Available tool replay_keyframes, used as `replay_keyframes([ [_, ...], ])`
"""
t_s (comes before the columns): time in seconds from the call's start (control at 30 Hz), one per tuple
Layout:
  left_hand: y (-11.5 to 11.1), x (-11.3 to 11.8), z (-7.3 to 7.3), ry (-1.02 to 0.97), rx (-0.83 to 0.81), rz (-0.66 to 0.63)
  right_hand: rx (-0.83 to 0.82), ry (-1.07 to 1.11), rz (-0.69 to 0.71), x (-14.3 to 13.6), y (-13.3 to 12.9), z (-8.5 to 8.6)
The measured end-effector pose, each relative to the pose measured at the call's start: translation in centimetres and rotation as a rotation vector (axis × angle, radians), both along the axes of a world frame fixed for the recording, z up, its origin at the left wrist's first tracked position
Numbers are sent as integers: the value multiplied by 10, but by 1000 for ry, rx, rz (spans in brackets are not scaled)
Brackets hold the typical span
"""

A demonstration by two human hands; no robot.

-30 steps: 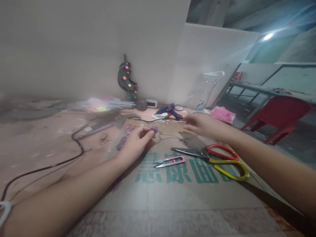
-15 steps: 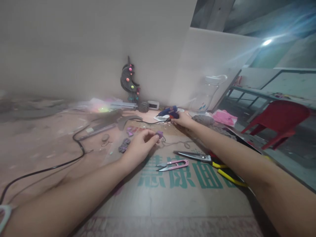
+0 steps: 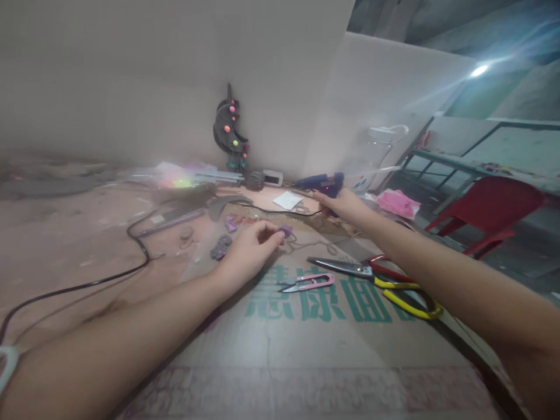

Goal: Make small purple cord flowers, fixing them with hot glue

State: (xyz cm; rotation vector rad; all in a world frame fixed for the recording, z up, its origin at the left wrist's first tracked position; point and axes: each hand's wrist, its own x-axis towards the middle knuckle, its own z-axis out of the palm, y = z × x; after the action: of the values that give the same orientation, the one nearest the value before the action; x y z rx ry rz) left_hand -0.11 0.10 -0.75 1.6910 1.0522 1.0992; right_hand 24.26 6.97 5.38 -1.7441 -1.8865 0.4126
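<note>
Between thumb and fingers my left hand [image 3: 251, 248] pinches a small purple piece [image 3: 286, 231], with a grey yarn tail [image 3: 312, 243] trailing from it over the cardboard. My right hand [image 3: 341, 201] is wrapped round the handle of a blue hot glue gun [image 3: 324, 182], raised off the table with its nozzle toward the left. A white square [image 3: 287, 200] lies just below the nozzle. Close to my left hand are a grey-purple yarn bundle [image 3: 221, 247] and small purple pieces [image 3: 230, 224]. Pink thread snips [image 3: 308, 283] and large scissors [image 3: 371, 274] with yellow and red handles lie nearer me.
A black cord [image 3: 105, 281] runs across the table's left side. At the back stand a decorated grey moon [image 3: 226, 131], a grey yarn ball [image 3: 254, 180], a small digital clock [image 3: 273, 178] and a clear bottle [image 3: 377, 153]. Pink plastic [image 3: 398, 203] lies right; a red chair [image 3: 492, 204] stands beyond.
My right hand has lifted the glue gun off the white square and moved it slightly up and right. My left hand keeps its pinch on the purple piece in nearly the same place.
</note>
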Motion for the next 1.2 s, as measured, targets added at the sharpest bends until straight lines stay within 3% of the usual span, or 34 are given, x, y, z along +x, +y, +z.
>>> replay_keyframes([
  [0.13, -3, 0, 3, 1, 2, -2, 3, 282, 55, -4, -41, 2],
  [0.3, -2, -1, 2, 14, -9, -4, 92, 383, 87, -7, -75, -6],
  [0.53, -4, -1, 4, 31, -26, -18, 78, 155, 107, 10, -79, -33],
  [0.73, -5, -2, 4, 24, 2, 30, 149, 145, 271, 0, -92, -25],
  [1.03, -5, 0, 5, 0, 22, 48, 227, 80, 231, -4, -99, -27],
  [1.2, -6, 0, 6, 25, 39, 46, 179, 36, 225, -5, -98, -27],
])
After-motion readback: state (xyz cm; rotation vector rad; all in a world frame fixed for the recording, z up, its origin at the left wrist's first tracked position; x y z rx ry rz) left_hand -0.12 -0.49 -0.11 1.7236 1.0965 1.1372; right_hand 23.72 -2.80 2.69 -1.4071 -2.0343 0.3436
